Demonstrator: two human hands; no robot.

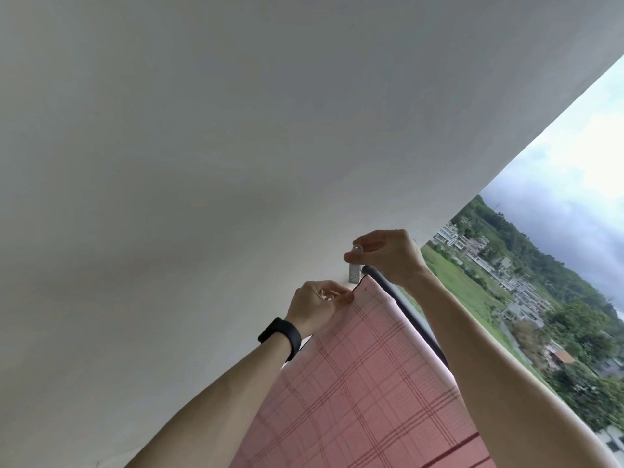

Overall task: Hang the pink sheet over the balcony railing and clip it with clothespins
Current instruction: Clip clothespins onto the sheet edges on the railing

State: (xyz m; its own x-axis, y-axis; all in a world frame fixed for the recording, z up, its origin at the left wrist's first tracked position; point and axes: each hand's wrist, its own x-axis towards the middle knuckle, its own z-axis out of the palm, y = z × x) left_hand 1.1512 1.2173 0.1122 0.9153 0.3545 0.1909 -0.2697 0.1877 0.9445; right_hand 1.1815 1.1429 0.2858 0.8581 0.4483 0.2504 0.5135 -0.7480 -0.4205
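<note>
The pink sheet (368, 383) hangs over the railing (405, 309). At the railing's far end, the right hand (391, 255) pinches a white clothespin (354, 270) at the sheet's corner. Just below, the left hand (317, 304) grips the sheet's edge.

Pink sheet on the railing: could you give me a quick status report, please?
Right hand pinching white clothespin at the sheet's end. Left hand gripping pink sheet corner. Sheet draped over dark railing. Nothing in the way.
</note>
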